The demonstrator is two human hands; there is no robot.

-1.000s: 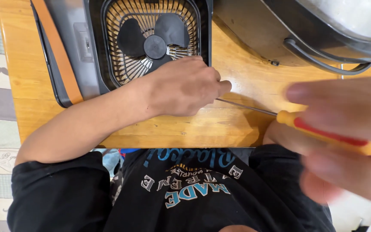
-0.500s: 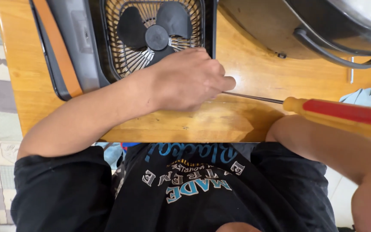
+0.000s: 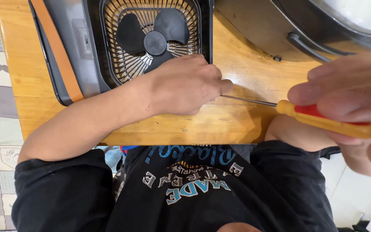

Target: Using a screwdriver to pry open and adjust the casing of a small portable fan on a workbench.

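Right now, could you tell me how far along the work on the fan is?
The grille is still on the fan, so nothing looks finished. In hand: the right hand holds the screwdriver, its tip meeting the curled left hand by the fan's corner. Any unscrewing remains.

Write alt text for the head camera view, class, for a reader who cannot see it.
A person's right hand grips a screwdriver with a yellow and red handle, its shaft running to the closed left hand on a wooden table. Just beyond lies a black fan behind a grille.
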